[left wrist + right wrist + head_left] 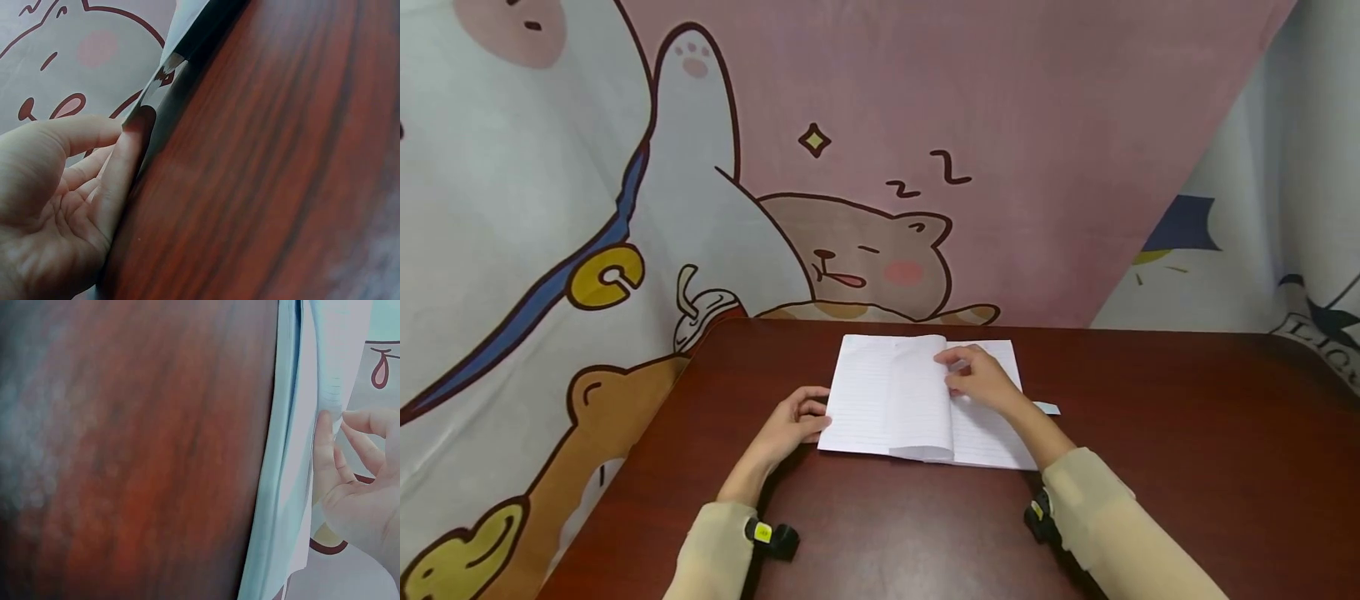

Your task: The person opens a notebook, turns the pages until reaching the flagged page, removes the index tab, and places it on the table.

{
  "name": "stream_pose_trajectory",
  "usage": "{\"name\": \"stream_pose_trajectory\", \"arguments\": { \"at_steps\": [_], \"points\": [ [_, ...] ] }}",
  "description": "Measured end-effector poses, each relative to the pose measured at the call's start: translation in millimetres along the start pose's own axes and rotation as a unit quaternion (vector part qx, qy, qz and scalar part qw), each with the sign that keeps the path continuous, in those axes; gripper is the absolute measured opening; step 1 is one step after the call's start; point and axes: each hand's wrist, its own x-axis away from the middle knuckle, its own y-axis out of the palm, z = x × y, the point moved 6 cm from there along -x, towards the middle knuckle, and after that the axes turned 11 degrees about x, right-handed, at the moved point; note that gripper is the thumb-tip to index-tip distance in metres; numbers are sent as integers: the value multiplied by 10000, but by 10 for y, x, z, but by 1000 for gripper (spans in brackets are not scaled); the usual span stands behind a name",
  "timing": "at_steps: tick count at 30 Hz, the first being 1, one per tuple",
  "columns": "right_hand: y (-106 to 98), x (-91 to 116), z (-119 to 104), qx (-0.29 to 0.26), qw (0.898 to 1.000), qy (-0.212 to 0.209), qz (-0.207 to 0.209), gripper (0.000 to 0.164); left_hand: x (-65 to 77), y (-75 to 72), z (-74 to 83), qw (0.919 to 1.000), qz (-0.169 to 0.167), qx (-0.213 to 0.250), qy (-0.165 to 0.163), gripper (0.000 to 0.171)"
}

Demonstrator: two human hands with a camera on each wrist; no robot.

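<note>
An open notebook (pixel 857 392) with white lined pages lies on the table, one page (pixel 921 400) curling over its middle. At the notebook's left edge, my left hand (pixel 792 423) grips the margin between thumb and fingers. In the left wrist view, thumb and finger of the left hand (pixel 69 187) meet at the notebook's thin edge. My right hand (pixel 983 379) is above the right-hand side, its thumb and index finger pinching the curled page's edge. The right wrist view shows that pinch of the right hand (pixel 362 469), beside the notebook's pale blue edge (pixel 265 506).
The dark reddish-brown wooden table (pixel 1187 442) extends around the notebook. A pale blue piece (pixel 1048 408) sticks out past its right side, under the right forearm. Behind the table hangs a cloth (pixel 1037 167) printed with cartoon animals.
</note>
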Motion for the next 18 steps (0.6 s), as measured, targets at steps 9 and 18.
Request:
{"name": "stream_pose_trajectory", "arguments": {
  "at_steps": [9, 18],
  "points": [
    [16, -6, -34, 352, 9993, -74, 119, 37, -19, 35, -27, 10000, -89, 0, 42, 46],
    [44, -11, -142, 606, 9981, 13, 116, 37, -33, -6, -11, 9999, -46, 36, 90, 45]
  ]
}}
